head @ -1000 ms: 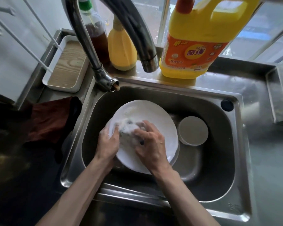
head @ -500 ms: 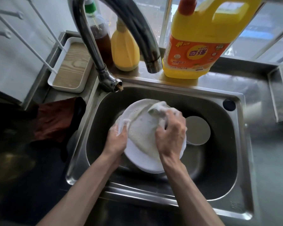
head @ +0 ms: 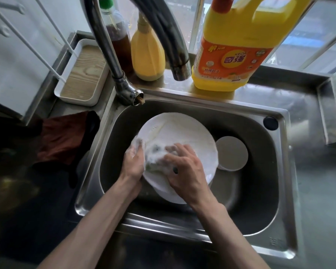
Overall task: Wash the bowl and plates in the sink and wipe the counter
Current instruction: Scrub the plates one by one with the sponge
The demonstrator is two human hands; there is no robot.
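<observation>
Our left hand (head: pixel 133 164) grips the white plate's (head: pixel 182 133) left rim, in the sink (head: pixel 260 200). Our right hand (head: pixel 184 171) clutches a soapy cloth (head: pixel 154 154) against its face.

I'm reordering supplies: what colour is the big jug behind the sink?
The jug is yellow with an orange label and red cap; head view.

At the back ledge I see a yellow detergent jug (head: pixel 239 55). Left of it stand a yellow squeeze bottle (head: pixel 147 53) and a dark sauce bottle (head: pixel 120 45), then a white tray (head: pixel 76 99).
</observation>
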